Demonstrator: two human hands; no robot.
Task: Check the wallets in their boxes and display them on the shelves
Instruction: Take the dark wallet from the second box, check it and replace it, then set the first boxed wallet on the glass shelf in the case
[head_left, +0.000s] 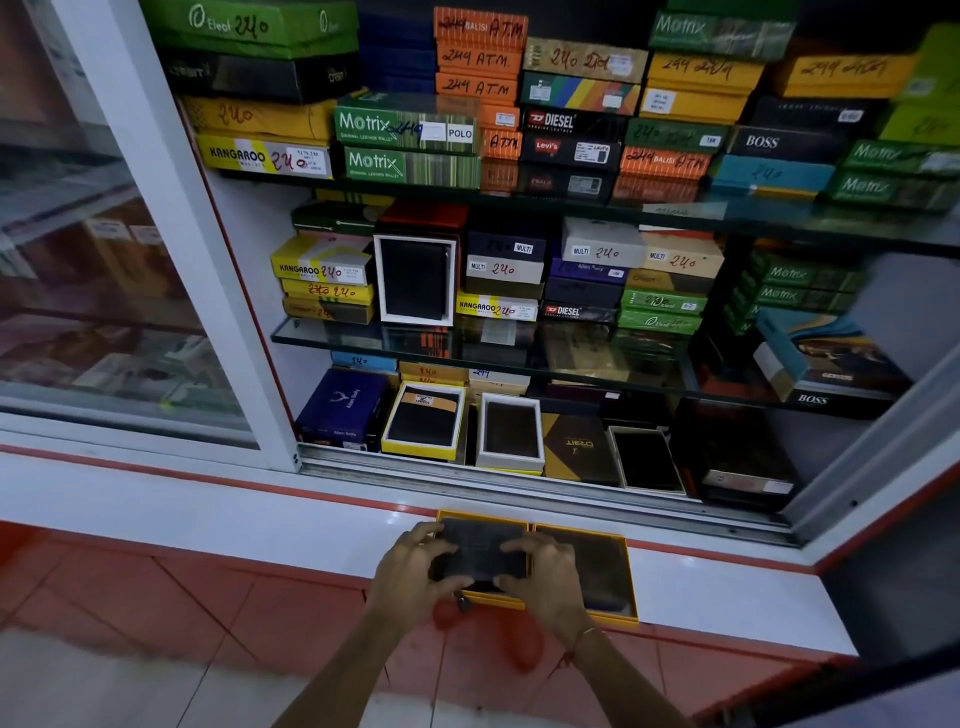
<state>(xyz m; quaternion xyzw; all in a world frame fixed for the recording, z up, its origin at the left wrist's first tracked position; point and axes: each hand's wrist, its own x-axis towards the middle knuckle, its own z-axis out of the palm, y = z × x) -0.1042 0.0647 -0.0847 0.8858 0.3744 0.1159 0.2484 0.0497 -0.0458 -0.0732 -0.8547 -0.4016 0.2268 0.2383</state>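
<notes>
A dark wallet (480, 553) is held flat between both hands over an open yellow-edged box (496, 603) on the white ledge (260, 514). My left hand (410, 571) grips its left end and my right hand (545, 574) grips its right end. The box's other half (602, 571), dark inside with a yellow rim, lies open just to the right. Behind the ledge the open cabinet shows glass shelves; on the bottom shelf stand several open boxes with wallets, among them a yellow-rimmed one (426, 421) and a white one (511, 431).
Stacked wallet boxes fill the upper shelves, such as green Motrix boxes (410, 163) and a white open box (415, 278) standing upright. A sliding glass door (104, 234) covers the left side. A metal track (519, 480) runs along the cabinet's front. Red tiled floor lies below.
</notes>
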